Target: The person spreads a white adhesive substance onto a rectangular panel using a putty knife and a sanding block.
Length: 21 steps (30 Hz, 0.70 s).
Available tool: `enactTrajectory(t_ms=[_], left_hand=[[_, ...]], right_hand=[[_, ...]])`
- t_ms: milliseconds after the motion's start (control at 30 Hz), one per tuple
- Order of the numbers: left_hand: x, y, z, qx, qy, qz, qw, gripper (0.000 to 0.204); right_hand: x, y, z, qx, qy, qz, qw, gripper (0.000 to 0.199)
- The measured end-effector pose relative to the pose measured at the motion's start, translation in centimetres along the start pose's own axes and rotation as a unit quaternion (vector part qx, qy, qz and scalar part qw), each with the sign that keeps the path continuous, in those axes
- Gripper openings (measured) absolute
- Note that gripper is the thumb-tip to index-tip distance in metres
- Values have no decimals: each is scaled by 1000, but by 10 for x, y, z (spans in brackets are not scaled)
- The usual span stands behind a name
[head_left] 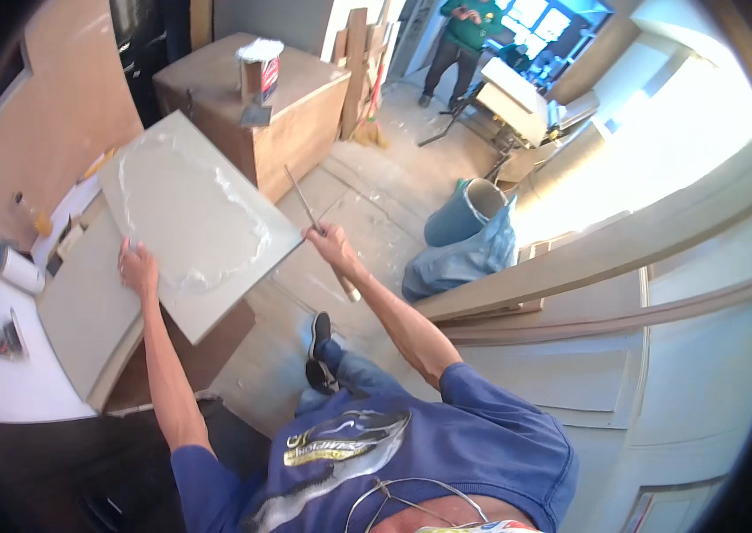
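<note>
A pale grey rectangular panel (194, 209) lies tilted across the middle left, with an uneven loop of white paste-like material near its edges. My left hand (138, 269) grips the panel's left edge, fingertips on its upper face. In my right hand (332, 247), beside the panel's right corner, is a long thin tool (302, 197). The tool's narrow dark shaft points up and away, and its light handle end shows below my fist; its exact kind is unclear. Another flat grey board (83, 306) sits under the panel's left side.
A brown wooden box (292, 115) carries a paint-smeared can (260, 71). Right of the floor stand a blue bucket (460, 213) and blue bag (474, 253), beside a long beam (589, 253). A white table (3, 382) is at left; a person in green (465, 40) stands far back.
</note>
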State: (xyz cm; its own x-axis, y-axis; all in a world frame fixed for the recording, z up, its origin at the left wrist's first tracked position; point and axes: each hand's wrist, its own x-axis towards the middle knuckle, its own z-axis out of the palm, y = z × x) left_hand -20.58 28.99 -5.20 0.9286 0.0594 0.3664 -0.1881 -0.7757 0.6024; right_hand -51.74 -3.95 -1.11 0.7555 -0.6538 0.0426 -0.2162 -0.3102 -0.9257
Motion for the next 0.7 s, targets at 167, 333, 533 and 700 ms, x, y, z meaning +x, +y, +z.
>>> enactTrajectory(t_ms=[167, 333, 533, 700], left_hand=[[-2, 1, -9, 34, -16, -18, 999, 47], [-1, -5, 0, 48, 8, -8, 999, 47], [10, -8, -12, 19, 42, 7, 999, 46], [-7, 19, -26, 5, -27, -38, 999, 50]], right_hand=[[-3, 3, 6, -41, 4, -8, 999, 34], [-3, 9, 8, -43, 9, -1, 999, 33], [-18, 3, -5, -111, 32, -36, 993, 40], [-101, 18, -13, -161, 47, -1, 986, 39]])
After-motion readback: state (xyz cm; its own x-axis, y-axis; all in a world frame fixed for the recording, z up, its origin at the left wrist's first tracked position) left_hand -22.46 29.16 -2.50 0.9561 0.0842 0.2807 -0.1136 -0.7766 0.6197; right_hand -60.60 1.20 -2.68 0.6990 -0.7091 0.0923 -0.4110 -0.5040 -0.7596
